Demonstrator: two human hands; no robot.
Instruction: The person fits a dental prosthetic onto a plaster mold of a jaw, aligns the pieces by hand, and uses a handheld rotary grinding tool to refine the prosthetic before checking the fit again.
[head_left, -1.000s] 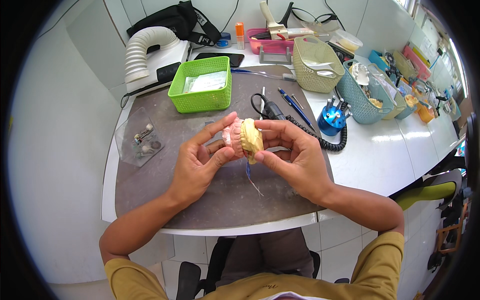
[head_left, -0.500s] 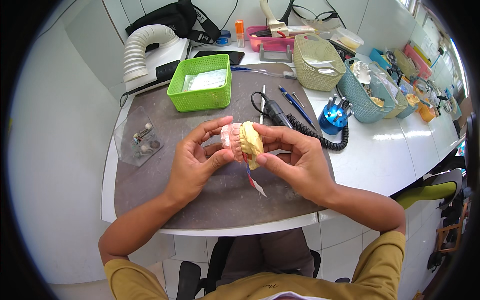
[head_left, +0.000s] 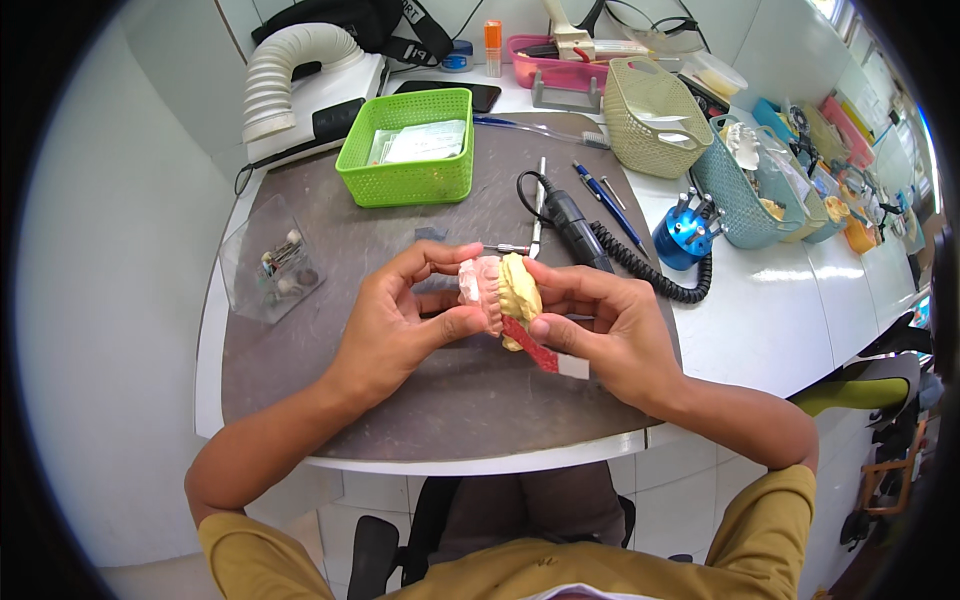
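Above the middle of the grey mat, my left hand (head_left: 405,318) is closed around a pink dental cast (head_left: 479,291), fingertips at its far side and thumb at its near side. A yellow dental cast (head_left: 518,292) is gripped in my right hand (head_left: 607,325). The two casts are pressed tooth side to tooth side. From between them a strip of red articulating paper (head_left: 530,345) with a white end hangs out toward the lower right, below my right thumb. How far the strip reaches inside is hidden.
A clear tray of burs (head_left: 275,265) lies left. Behind stand a green basket (head_left: 405,185) and a white hose unit (head_left: 300,90). A corded handpiece (head_left: 575,228), pens (head_left: 610,200), a blue bur holder (head_left: 685,235) and more baskets (head_left: 655,120) are to the right.
The casts have turned a little, and the paper strip now shows its red face and points farther right. A thin metal instrument has come into sight behind my hands. The whole view has shifted slightly.
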